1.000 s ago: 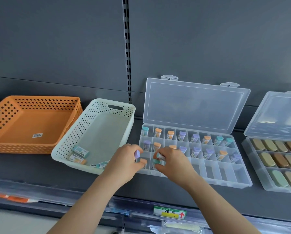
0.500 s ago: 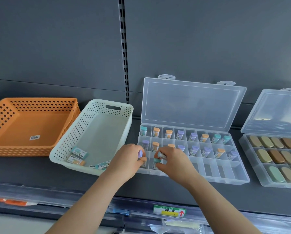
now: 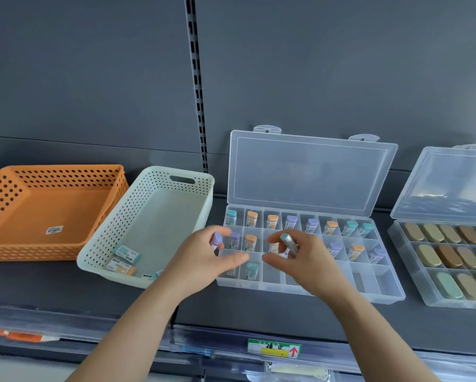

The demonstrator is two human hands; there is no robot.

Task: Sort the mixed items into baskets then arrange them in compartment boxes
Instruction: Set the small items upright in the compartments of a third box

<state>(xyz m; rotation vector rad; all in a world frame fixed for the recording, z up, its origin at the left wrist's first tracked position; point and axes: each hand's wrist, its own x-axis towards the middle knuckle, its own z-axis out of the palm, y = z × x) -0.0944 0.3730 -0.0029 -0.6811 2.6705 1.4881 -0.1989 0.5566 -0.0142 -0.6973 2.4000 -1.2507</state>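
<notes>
A clear compartment box (image 3: pixel 380 295) lies open on the shelf, with small erasers capped teal, orange and purple standing in its back two rows. A teal eraser (image 3: pixel 252 270) stands in the front row. My left hand (image 3: pixel 206 261) hovers over the box's left end and pinches a purple eraser (image 3: pixel 217 239). My right hand (image 3: pixel 304 259) is over the box's middle and holds a teal eraser (image 3: pixel 289 242) between thumb and fingers. The white basket (image 3: pixel 121 216) to the left still holds three erasers (image 3: pixel 126 253) at its near end.
An orange basket (image 3: pixel 7 252) sits at far left, bare but for a sticker. A second open clear box (image 3: pixel 424 296) with oval tan, brown and green pieces is at right. The shelf's front rail (image 3: pixel 274 350) with a price tag runs below my arms.
Both hands have lifted slightly from the box's front-left compartments. A teal eraser now stands in the front row. My right hand holds its teal eraser higher, over the box's middle.
</notes>
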